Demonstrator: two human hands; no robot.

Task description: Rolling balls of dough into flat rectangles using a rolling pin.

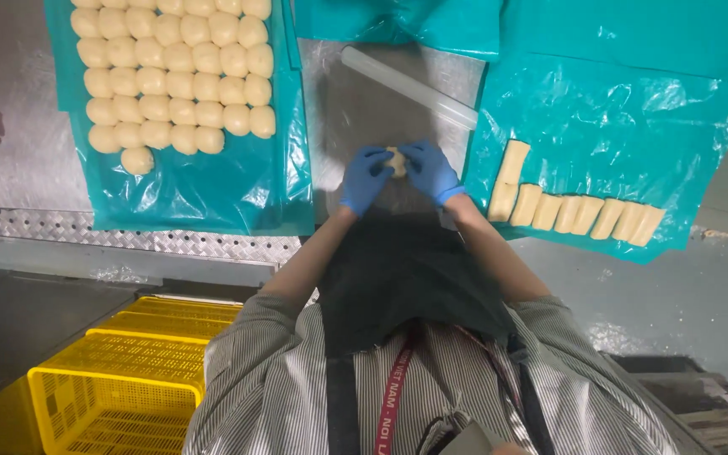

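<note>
I see my left hand (365, 178) and right hand (431, 171), both in blue gloves, pressed together around a small dough piece (396, 161) — it sits between the fingertips, equally near both, too rounded to show a long axis. It rests just above the bare metal surface (355, 101). A plastic rolling pin (408, 87) lies at twelve o'clock. Dough balls (174, 72) fill the teal sheet (212, 181) at ten o'clock — rolled dough sticks (575, 212) line up at three.

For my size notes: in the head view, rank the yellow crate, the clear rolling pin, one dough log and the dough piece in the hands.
1. yellow crate, though nearer the camera
2. rolling pin
3. dough log
4. dough piece, partly hidden between left hand and right hand
</note>
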